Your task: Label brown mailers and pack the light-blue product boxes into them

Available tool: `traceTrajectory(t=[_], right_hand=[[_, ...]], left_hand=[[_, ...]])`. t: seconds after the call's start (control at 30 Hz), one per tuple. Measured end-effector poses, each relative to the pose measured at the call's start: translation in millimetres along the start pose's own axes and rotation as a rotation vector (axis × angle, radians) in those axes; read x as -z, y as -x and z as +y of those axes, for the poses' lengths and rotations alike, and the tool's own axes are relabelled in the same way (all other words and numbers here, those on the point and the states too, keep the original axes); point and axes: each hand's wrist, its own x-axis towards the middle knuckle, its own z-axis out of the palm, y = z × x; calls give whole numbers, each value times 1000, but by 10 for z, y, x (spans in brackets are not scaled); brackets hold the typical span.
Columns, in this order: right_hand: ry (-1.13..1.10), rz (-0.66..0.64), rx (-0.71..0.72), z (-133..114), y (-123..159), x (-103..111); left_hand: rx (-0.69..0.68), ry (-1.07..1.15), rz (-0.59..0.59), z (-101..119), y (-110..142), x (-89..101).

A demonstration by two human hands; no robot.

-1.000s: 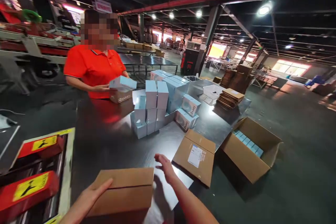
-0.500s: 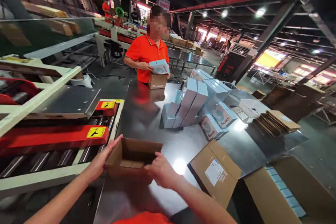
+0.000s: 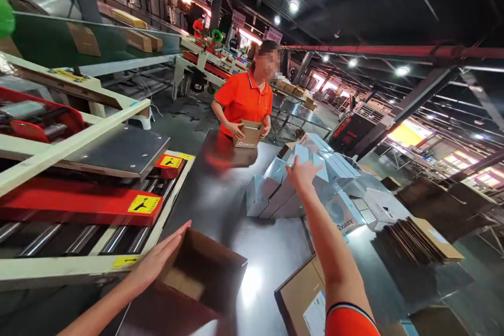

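An open brown cardboard box (image 3: 220, 278) stands tilted in view at the near end of the metal table. My left hand (image 3: 162, 258) lies along its left wall, fingers stretched out flat. Farther off, my right hand (image 3: 304, 172) is extended over a stack of light blue printed boxes (image 3: 258, 199), its fingers spread. Whether its fingertips touch the top boxes I cannot tell, and my forearm covers part of the stack.
A roller conveyor with a red guard (image 3: 79, 202) runs along the left. Opposite me, a co-worker in an orange shirt (image 3: 246, 97) holds a small brown carton (image 3: 249, 135). Flattened cardboard (image 3: 413, 241) is piled at right; a labelled carton (image 3: 293, 294) lies near my right arm.
My right hand has left the brown box's rim and moved forward to the blue boxes. My left hand stays at the box. The blue box atop the co-worker's carton no longer shows.
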Motion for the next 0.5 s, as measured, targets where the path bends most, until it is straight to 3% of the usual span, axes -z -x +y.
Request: traceTrajectory(t=[0.17,0.23,0.37,0.43,0.5], right_hand=[[-167,22,75,-13,227,43],[-430,2,50,107,426,87],[-1308,-189,-82,272,1144,-2],[-1521,-298,-90,259,1583,-104],[-1589,-395,-67,215,1981,-189]], left_hand=[[19,108,22,54,27,-30],[26,140,17,90,32,-48],[40,197,-15,157,-1,-119],[48,230,-29,190,-28,-169],[46,261,-52,215,-50,-216]])
